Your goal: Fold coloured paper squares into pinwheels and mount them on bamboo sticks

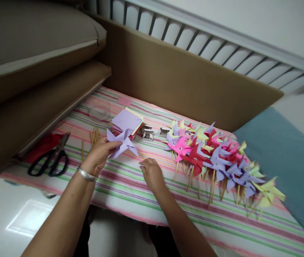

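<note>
Two hands at work: my left hand (98,154) pinches a folded purple pinwheel (122,142) above the striped cloth (125,185); my right hand (152,173) rests curled on it, holding nothing I can see.

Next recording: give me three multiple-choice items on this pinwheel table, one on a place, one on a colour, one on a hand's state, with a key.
1. Where are the scissors?
A. left of the left hand
B. among the finished pinwheels
C. on the blue cushion

2. What colour is the folded pinwheel in the left hand?
A. red
B. lilac
C. yellow

3. How is the right hand?
A. gripping a stick
B. raised above the cloth
C. resting on the striped cloth, holding nothing visible

Key: 1 A, the black handles lie at the cloth's left end. 2 B, the paper is pale purple. 3 C, the fingers press down on bare cloth.
</note>
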`<state>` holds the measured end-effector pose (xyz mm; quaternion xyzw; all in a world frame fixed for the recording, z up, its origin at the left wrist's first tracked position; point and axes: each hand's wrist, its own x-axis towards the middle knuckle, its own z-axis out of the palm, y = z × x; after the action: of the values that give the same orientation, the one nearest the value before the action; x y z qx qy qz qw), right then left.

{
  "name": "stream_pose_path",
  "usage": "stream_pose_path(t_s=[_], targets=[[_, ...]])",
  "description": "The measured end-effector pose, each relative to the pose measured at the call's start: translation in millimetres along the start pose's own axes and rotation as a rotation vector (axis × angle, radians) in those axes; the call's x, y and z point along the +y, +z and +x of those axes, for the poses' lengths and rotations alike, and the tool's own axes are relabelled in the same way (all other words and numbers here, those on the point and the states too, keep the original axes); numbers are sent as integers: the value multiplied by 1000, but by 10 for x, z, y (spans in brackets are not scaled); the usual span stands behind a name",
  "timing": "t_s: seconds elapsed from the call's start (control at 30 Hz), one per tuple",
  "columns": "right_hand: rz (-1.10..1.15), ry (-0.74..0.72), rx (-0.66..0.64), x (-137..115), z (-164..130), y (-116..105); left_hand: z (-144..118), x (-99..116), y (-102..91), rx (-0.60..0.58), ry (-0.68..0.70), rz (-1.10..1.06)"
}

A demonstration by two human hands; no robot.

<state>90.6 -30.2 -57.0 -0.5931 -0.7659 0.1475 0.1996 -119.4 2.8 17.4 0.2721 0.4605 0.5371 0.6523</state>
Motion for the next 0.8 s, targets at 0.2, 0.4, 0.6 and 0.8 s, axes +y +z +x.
stream_pose_path(t_s=[0.2, 0.4, 0.6, 0.8], targets=[[-33, 64, 3, 30, 134, 52, -9, -37, 69, 16, -28, 24], [101, 153, 80, 94, 209, -84, 11, -116, 136, 8, -27, 26], [625, 225, 217, -66, 137, -640, 54, -259, 267, 45, -8, 22], [630, 1, 257, -286, 113, -817, 25, -448, 533, -33, 27, -12]])
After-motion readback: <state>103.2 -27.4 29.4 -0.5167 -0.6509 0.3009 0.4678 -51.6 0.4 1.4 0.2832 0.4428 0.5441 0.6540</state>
